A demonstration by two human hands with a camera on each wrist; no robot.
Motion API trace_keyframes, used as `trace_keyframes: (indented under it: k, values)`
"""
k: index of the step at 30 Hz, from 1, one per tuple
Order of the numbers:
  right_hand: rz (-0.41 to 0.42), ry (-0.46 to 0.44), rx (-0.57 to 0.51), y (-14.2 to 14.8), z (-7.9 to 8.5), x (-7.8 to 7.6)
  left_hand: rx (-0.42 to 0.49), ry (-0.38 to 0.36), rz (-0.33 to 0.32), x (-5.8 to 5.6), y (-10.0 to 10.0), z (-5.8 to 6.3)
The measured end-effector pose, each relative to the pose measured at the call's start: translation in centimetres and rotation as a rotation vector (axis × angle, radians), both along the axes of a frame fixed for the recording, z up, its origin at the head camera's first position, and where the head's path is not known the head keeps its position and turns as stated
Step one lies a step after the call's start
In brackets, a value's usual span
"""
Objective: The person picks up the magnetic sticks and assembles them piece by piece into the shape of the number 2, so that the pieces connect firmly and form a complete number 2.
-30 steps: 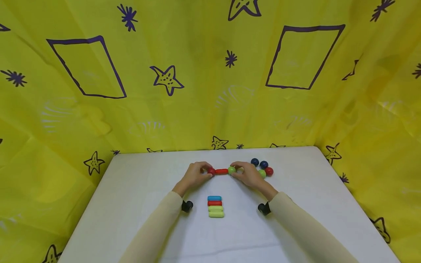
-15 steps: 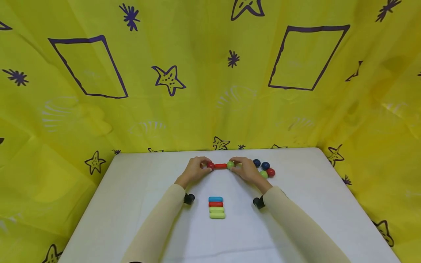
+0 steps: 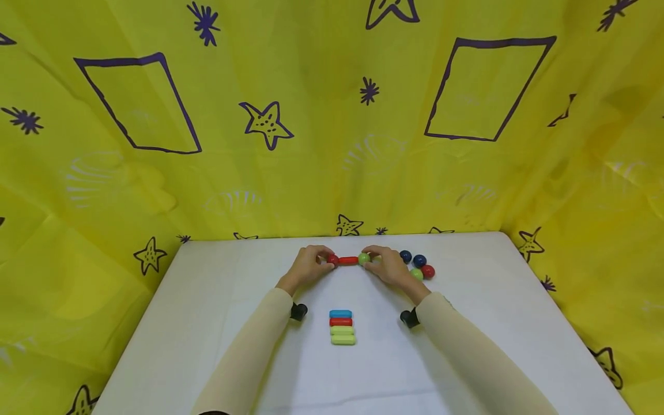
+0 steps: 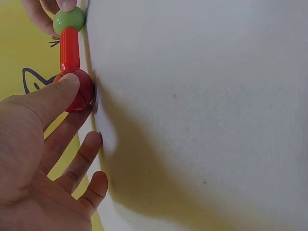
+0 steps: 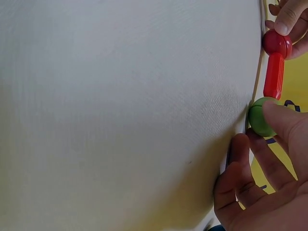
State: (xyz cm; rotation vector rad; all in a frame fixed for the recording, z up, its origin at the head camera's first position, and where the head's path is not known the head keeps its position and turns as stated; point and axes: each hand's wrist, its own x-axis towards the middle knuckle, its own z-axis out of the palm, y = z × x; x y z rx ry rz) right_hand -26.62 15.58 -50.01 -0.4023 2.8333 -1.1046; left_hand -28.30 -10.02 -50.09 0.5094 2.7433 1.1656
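A red rod (image 3: pixel 348 260) joins a red ball (image 4: pixel 84 91) at its left end to a green ball (image 5: pixel 260 117) at its right end. My left hand (image 3: pixel 308 267) pinches the red ball between thumb and fingers. On the other side, my right hand (image 3: pixel 389 267) pinches the green ball the same way. In the left wrist view the remaining fingers of the left hand spread loosely below the ball. The joined piece lies level, close over the far part of the white table.
Right of the right hand sit two dark blue balls (image 3: pixel 419 261), another green ball (image 3: pixel 417 274) and another red ball (image 3: pixel 427 271). Nearer the body, blue, red and yellow-green rods (image 3: pixel 342 331) lie stacked in a row on the white table (image 3: pixel 218 323). A yellow curtain (image 3: pixel 311 173) stands behind.
Both hands have moved slightly away from the body with the joined balls and rod, toward the table's far edge. Over the last half second they stay nearly still. The loose pieces stay put.
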Motion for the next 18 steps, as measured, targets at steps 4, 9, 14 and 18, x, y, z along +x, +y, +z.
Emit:
trace_keyframes:
  k: [4, 9, 14, 18]
  values:
    - [0.028, 0.008, 0.024, 0.2, 0.1, -0.1, 0.002, -0.006, -0.005, -0.1, 0.1, 0.0]
    - [0.102, 0.013, 0.067, 0.3, 0.7, 0.1, -0.001, -0.014, -0.005, -0.1, 0.0, 0.0]
    - [0.121, 0.061, 0.183, 0.4, 2.1, 0.8, -0.012, -0.014, -0.010, -0.1, 0.1, 0.2]
    - [0.156, 0.074, 0.196, 0.4, 3.3, 1.4, -0.010, -0.022, 0.000, -0.1, 0.2, 0.2]
